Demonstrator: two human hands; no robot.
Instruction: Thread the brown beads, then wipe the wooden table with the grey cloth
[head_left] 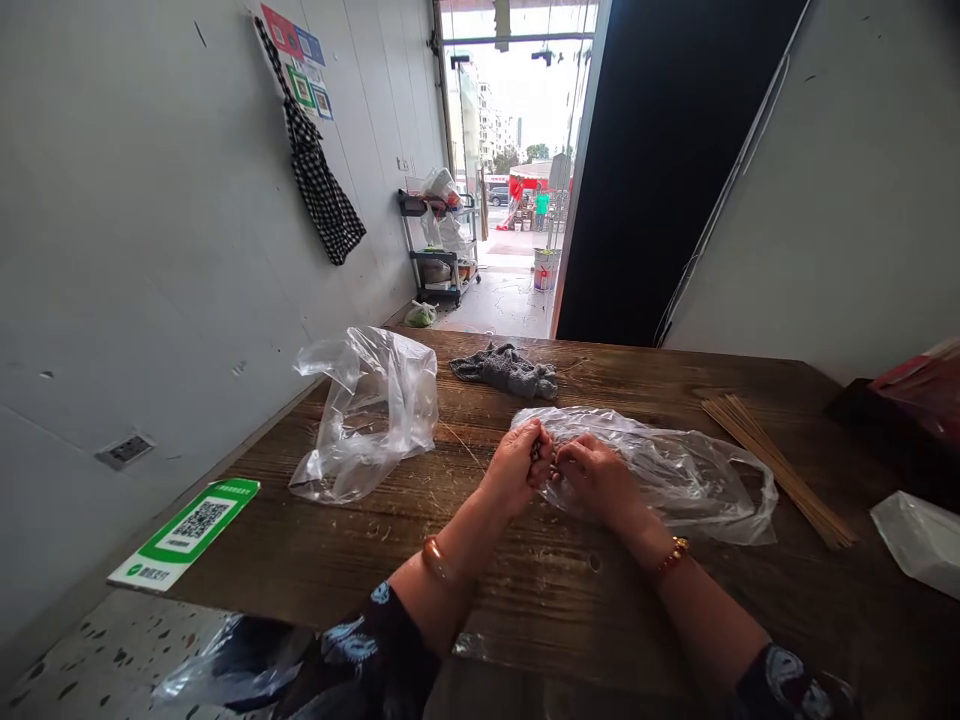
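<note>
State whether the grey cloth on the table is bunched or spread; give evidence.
Bunched: the grey cloth lies heaped in rumpled folds on the wooden table.

The bag (679, 468), clear, thin and crumpled, lies on its side along the table (517, 570), a handle loop spread at its right end. Small dark pieces (535, 451), too hidden to make out, sit bunched in the left hand (517, 458) beside the bag's left end.

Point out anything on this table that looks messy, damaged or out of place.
Thin pale scraps lie scattered over the wooden table, including in front of the clear plastic bag on the left, so the surface looks littered. A gray cloth sits bunched up near the far edge, not folded. No clear damage shows.
</note>
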